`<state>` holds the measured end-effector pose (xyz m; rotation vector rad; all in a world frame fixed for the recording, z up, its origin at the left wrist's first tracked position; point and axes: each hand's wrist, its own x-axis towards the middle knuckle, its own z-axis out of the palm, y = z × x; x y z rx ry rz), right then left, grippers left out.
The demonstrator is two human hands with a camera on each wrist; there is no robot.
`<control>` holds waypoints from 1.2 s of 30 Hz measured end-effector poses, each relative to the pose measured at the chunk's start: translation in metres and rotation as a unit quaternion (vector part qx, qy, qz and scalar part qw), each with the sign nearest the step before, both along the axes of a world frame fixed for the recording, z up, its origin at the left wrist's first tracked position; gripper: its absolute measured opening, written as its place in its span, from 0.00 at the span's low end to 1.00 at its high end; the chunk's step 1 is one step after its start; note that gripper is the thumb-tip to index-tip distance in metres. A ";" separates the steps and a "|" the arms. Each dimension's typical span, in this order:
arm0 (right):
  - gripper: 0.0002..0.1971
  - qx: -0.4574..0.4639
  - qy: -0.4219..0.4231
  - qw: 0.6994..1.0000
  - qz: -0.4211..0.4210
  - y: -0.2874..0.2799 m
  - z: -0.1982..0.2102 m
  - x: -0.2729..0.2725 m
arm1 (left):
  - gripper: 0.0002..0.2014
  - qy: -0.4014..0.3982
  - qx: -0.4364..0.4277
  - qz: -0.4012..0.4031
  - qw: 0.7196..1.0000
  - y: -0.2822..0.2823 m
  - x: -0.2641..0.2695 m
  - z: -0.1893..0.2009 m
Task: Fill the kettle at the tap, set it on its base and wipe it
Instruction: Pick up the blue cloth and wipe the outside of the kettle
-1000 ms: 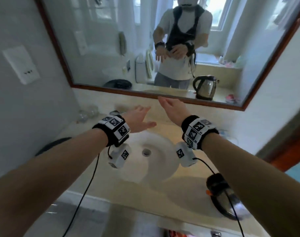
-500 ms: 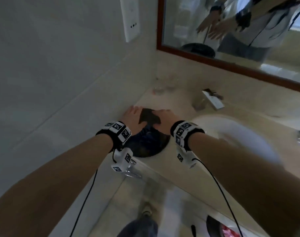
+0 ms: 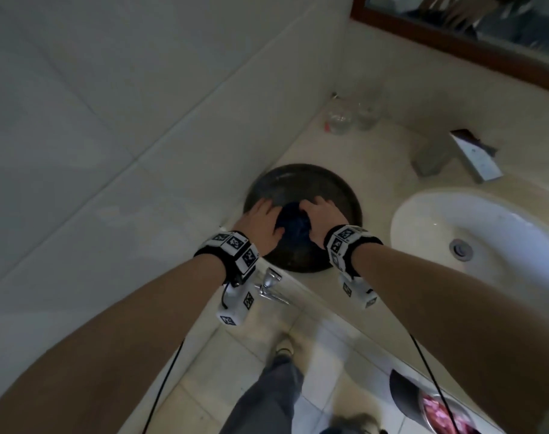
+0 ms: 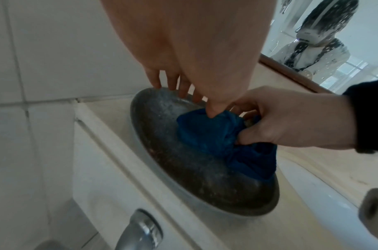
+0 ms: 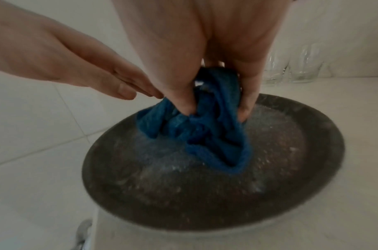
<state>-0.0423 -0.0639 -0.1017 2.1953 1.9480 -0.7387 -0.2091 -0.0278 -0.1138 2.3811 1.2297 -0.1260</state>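
Note:
A crumpled blue cloth lies in a dark round tray on the counter by the left wall. My right hand grips the cloth between thumb and fingers, bunching it up off the tray. My left hand is beside it with straight fingers reaching the tray's far rim, and its thumb touches the cloth. The tap stands at the back of the white basin. The kettle and its base are out of view.
Clear drinking glasses stand in the corner behind the tray. The tiled wall is close on the left and a framed mirror hangs behind. A chrome fitting sticks out below the counter edge. A bin sits on the floor.
My view swung left from the basin and mirror to the tray. Both hands moved from above the basin to the tray, and the right hand took hold of the blue cloth.

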 end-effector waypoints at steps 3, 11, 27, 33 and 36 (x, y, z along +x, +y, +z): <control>0.24 0.038 0.003 0.999 -0.020 0.000 0.021 0.008 | 0.20 -0.024 0.057 -0.028 0.998 0.007 0.015 0.029; 0.17 0.169 -0.041 0.976 -0.130 -0.071 0.137 0.136 | 0.06 -0.093 0.170 -0.166 0.967 -0.032 0.170 0.151; 0.18 0.217 -0.138 0.751 -0.607 -0.603 0.242 0.360 | 0.17 -0.138 0.139 -0.608 0.770 -0.462 0.504 0.218; 0.20 0.242 -0.072 0.629 -0.735 -0.722 0.190 0.352 | 0.50 0.103 0.166 -0.638 0.745 -0.540 0.551 0.176; 0.20 0.270 -0.015 0.591 -0.760 -0.721 0.149 0.347 | 0.45 0.199 0.206 -0.595 0.751 -0.541 0.562 0.156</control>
